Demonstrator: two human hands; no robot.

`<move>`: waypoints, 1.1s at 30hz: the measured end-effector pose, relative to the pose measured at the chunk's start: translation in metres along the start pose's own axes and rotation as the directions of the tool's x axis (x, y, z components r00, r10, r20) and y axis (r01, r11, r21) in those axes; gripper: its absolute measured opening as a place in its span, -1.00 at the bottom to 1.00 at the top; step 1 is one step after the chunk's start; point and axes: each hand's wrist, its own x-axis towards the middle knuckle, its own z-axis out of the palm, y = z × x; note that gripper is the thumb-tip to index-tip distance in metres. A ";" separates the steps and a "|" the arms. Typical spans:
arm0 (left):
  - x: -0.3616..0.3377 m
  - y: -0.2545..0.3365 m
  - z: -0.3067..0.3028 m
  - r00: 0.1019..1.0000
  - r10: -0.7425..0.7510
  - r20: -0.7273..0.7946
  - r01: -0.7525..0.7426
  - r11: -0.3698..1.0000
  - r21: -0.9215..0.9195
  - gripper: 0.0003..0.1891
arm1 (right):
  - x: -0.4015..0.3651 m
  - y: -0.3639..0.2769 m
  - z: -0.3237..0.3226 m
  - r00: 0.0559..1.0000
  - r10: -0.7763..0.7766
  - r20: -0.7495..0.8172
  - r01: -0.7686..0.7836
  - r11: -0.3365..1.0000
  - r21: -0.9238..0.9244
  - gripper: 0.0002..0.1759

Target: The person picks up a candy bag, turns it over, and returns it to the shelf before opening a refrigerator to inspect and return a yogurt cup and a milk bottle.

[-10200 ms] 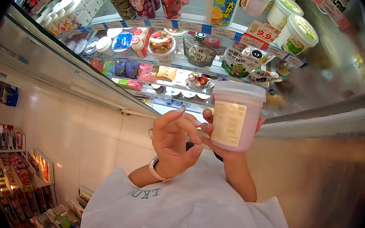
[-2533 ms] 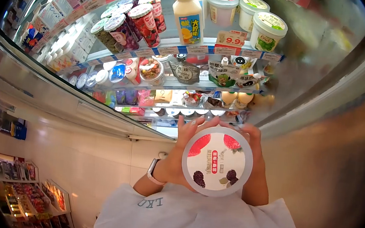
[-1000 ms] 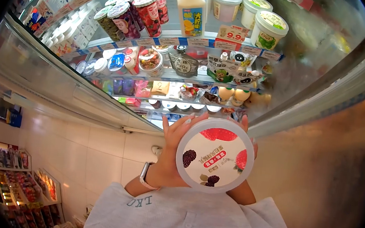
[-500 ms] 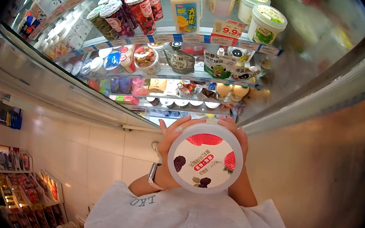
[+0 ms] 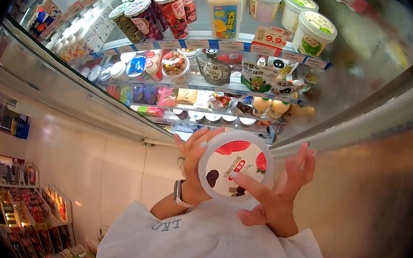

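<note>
A round tub point(image 5: 222, 168) with a pale rim and strawberries and blackberries printed on its lid is in front of my chest, lid facing up. My left hand point(image 5: 198, 151) wraps round its left side; a watch is on that wrist. Over the lid's lower right part reaches my right hand point(image 5: 278, 189), its index fingertip on the printed label and its other fingers spread, holding nothing. The tub's underside is hidden.
Ahead is a lit refrigerated case with a top shelf point(image 5: 215, 45) of cups, tubs and a yellow-capped bottle point(image 5: 223, 15). Glass door frames point(image 5: 350, 99) flank it. A snack rack point(image 5: 27, 203) stands at the lower left.
My right hand has let go of the tub's right side and moved over the lid, one finger touching it. The tub has shifted slightly up; the shelves appear slightly further right.
</note>
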 end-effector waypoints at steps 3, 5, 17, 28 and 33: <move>0.000 -0.002 -0.002 1.000 0.004 -0.010 -0.004 1.000 -0.018 -0.15 | -0.003 -0.001 -0.002 0.995 0.097 -0.031 -0.098 0.994 -0.054 -0.51; 0.004 -0.002 -0.003 0.996 0.072 -0.052 -0.072 0.997 -0.010 -0.16 | -0.003 -0.001 0.000 0.996 0.070 -0.051 -0.069 0.997 0.020 -0.52; 0.007 0.003 0.003 0.997 0.073 -0.039 -0.074 0.997 -0.016 -0.12 | 0.011 0.005 -0.005 0.970 0.235 0.066 -0.243 0.949 0.201 -0.60; 0.006 -0.001 0.002 0.995 -0.003 0.099 -0.014 0.986 0.167 -0.16 | 0.019 0.009 0.011 0.840 0.331 0.431 -0.405 0.910 0.092 0.00; 0.010 -0.012 -0.004 0.998 -0.040 0.057 0.032 0.989 0.147 -0.13 | 0.026 0.012 0.027 0.844 0.281 0.457 -0.375 0.918 0.127 -0.01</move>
